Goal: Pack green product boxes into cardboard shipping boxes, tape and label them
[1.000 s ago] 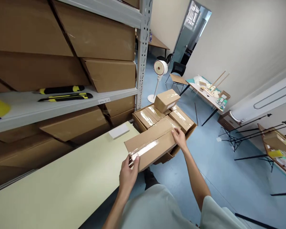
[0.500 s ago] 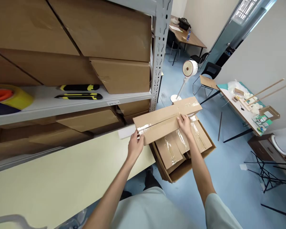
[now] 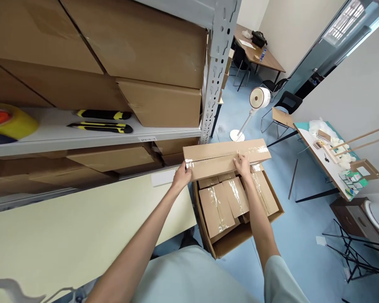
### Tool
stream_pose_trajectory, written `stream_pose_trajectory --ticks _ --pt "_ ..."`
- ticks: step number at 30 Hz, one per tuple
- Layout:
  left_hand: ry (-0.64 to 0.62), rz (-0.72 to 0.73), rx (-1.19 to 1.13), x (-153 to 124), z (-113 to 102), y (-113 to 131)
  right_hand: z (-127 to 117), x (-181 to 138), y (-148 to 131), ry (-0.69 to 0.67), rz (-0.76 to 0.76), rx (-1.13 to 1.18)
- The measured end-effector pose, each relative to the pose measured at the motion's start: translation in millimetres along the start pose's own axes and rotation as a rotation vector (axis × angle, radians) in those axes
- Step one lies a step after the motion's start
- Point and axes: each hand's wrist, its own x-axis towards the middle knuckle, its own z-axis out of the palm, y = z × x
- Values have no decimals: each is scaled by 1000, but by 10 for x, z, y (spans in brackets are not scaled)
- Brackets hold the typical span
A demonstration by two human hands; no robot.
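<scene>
I hold a long flat taped cardboard box (image 3: 217, 158) level in front of me, above a big open carton (image 3: 240, 235) on the floor. My left hand (image 3: 181, 176) grips the box's left end, fingers closed on its edge. My right hand (image 3: 242, 165) grips the near edge further right. The open carton contains several smaller taped boxes (image 3: 221, 206) packed side by side.
A pale yellow table (image 3: 82, 231) runs along the left. Behind it a grey metal shelf (image 3: 91, 141) carries large cardboard boxes, two yellow-black utility knives (image 3: 101, 127) and tape rolls (image 3: 6, 124). A white fan (image 3: 257, 101), chairs, desks and black tripods stand on the blue floor.
Both hands have lifted the long box up and away from me, toward the shelf post. My view has swung left and down, showing the carton from above.
</scene>
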Motion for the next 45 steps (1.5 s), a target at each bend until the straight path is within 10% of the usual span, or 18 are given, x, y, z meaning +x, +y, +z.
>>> stream_pose_trajectory --ticks 8,13,22,28,35,45 --pt "31 16 -71 111 142 -110 174 13 -167 11 135 -90" --pt "32 47 -171 -275 -22 -336 170 -364 -342 185 48 -29" --pt "319 -190 -273 -1946 -1302 -1549 533 -1871 -997 52 -300 203" --pt "711 -251 -235 -3036 -2055 -1739 886 -2103 -1933 -199 -485 407" --pt "1015 -222 -280 -3967 -2502 -1953 1062 -2513 -3158 -402 -692 554" --pt "1462 -275 -498 -5668 -2987 -2560 1556 -4281 -4511 -790 -957 639"
